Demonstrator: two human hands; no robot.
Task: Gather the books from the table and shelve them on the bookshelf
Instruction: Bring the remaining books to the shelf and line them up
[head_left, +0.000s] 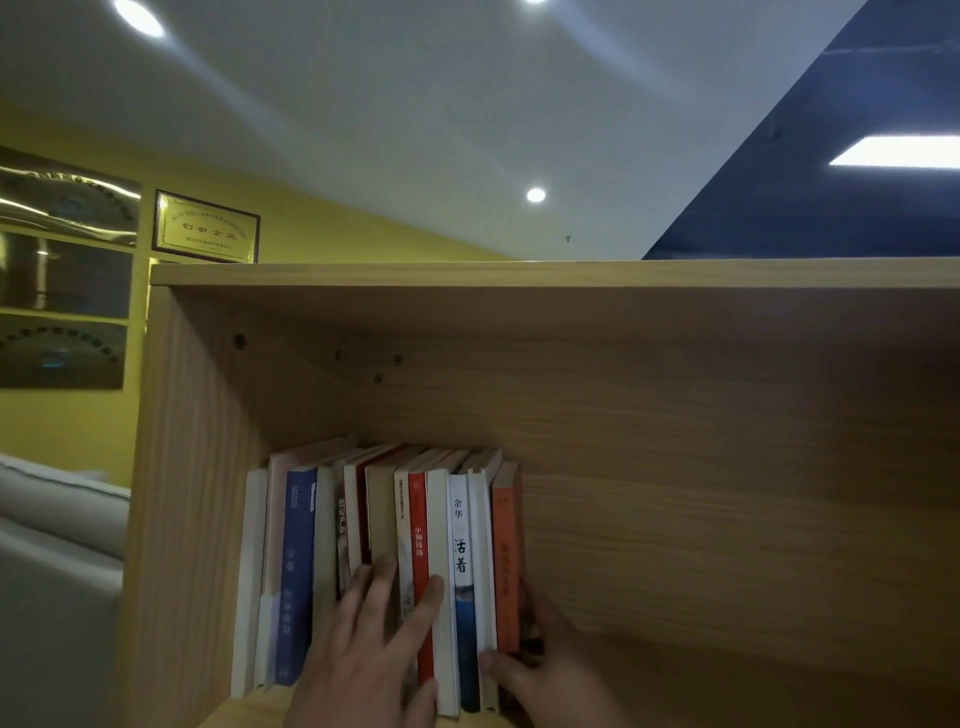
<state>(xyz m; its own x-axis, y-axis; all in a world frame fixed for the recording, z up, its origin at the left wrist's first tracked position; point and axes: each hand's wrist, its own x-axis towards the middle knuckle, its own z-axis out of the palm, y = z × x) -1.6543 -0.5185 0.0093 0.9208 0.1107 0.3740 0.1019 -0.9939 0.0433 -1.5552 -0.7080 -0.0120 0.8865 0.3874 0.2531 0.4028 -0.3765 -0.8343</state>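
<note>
A light wooden bookshelf (675, 275) fills the view, seen from close up and slightly below. In its upper compartment, a row of books (374, 519) stands upright, packed against the left wall, spines facing out. The right half of the compartment shows only bare wood.

The left hand (363, 649) lies flat against the spines near the middle of the row. Its fingers (434, 597) are straight and slightly spread, touching a red spine and its neighbours.

The right hand (550, 670) is at the right end of the row. Its thumb rests on the front of the last spines, and its fingers curl round the far side of the orange book (506, 561), which is the last in the row.

To the left, beyond the shelf, a gold framed plaque (207, 227) hangs on a yellow wall (322, 228). Round lights (535, 195) glow in the white ceiling above.
</note>
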